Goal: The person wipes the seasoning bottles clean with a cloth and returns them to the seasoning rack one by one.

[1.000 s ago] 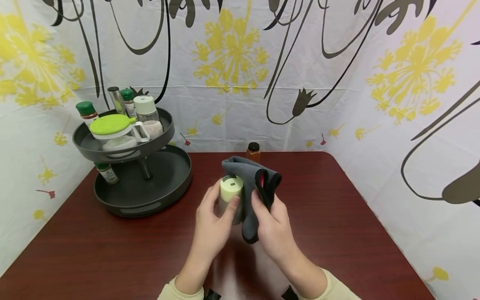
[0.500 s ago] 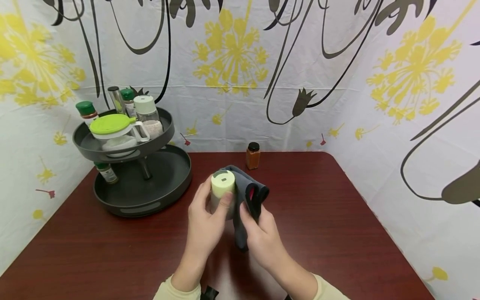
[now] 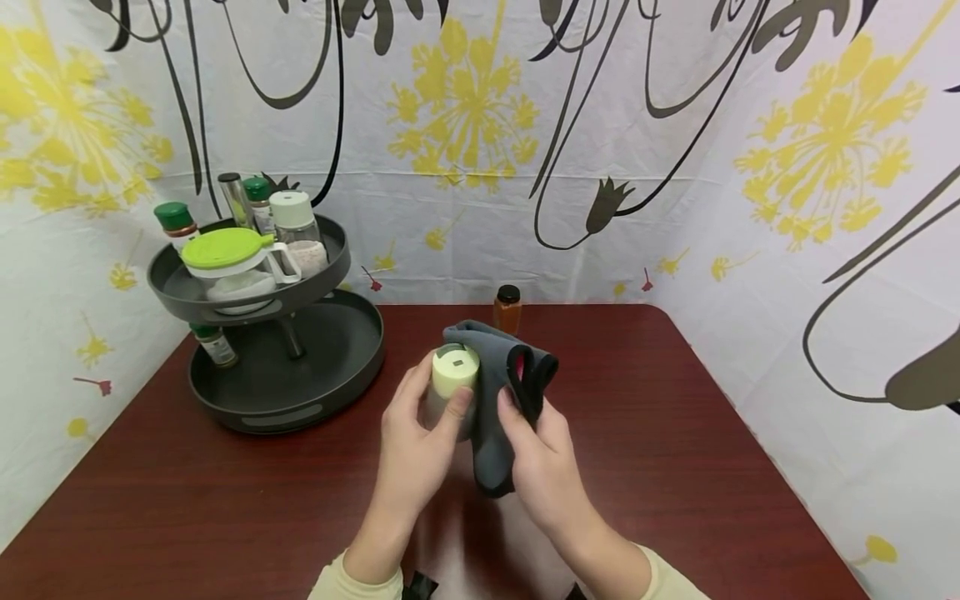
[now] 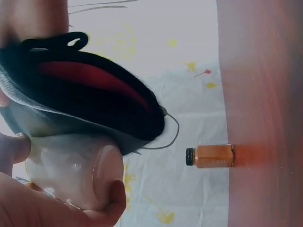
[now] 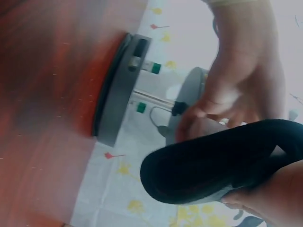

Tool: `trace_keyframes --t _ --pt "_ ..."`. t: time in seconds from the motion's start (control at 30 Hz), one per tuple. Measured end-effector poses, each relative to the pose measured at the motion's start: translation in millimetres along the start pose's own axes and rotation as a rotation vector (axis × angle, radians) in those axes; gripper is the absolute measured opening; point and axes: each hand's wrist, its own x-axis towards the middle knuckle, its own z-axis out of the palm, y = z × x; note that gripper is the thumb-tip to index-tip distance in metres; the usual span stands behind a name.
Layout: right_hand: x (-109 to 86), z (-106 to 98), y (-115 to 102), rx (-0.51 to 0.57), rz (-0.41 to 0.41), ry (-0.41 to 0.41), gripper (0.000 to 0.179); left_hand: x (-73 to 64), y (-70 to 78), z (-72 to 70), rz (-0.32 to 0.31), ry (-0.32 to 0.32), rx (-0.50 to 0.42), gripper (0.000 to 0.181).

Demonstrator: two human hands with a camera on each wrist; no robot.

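Jar gripped in left hand, between thumb and fingers, against grey cloth; right hand pinches the cloth's black-edged folds. Both hands above dark red wood-grain table. Two-tier stand to the left; orange-brown bottle behind; printed white curtain beyond. Jar: pale yellow-green cap, translucent body.

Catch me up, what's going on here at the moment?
A person's left hand grips a jar with a pale lid, held off the table. Their right hand holds a gray, black-edged cloth against the jar's side. Beyond them, a black-capped bottle stands near the table's back edge. Off to the left, a two-tier stand bears several containers.
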Motion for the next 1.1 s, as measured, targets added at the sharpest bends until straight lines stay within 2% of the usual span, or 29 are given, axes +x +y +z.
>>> trace_keyframes --t 0.1,0.17,0.33,0.4,0.47,0.63,0.83,0.9,1.0,1.1 --pt "-2.3 -5 -7 0.043 -0.022 0.009 0.040 0.5 -0.6 -0.6 -0.012 0.002 -0.029 0.059" --pt "-2.5 -9 -10 0.064 -0.036 0.026 0.041 1.0 -1.0 -1.2 -0.058 0.007 -0.088 0.054" --pt "0.7 -18 -13 0.105 -0.067 0.071 0.044 3.9 -1.1 -2.3 -0.220 -0.007 -0.375 0.045" --pt "2.6 -22 -13 0.113 -0.070 0.075 0.045 4.5 -0.5 -2.3 -0.246 -0.019 -0.435 0.043" --pt "4.3 -25 -13 0.116 -0.068 0.072 0.046 4.2 0.1 -1.6 -0.238 -0.033 -0.428 0.040" --pt "5.3 -25 -12 0.087 -0.054 0.063 0.045 1.3 1.6 2.8 -0.165 -0.048 -0.319 0.033" --pt "1.4 -18 -8 0.022 -0.051 0.030 0.043 -2.5 2.2 7.7 -0.127 -0.018 -0.327 0.045" --pt "0.2 -16 -7 0.004 -0.053 0.022 0.042 -3.5 1.3 8.2 -0.106 -0.012 -0.326 0.044" --pt "-0.9 -12 -6 -0.013 -0.059 0.024 0.039 -4.5 -0.2 8.5 -0.072 -0.014 -0.294 0.036" --pt "-1.5 -9 -5 -0.028 -0.082 0.031 0.036 -5.4 -0.4 8.4 -0.052 -0.023 -0.233 0.037"
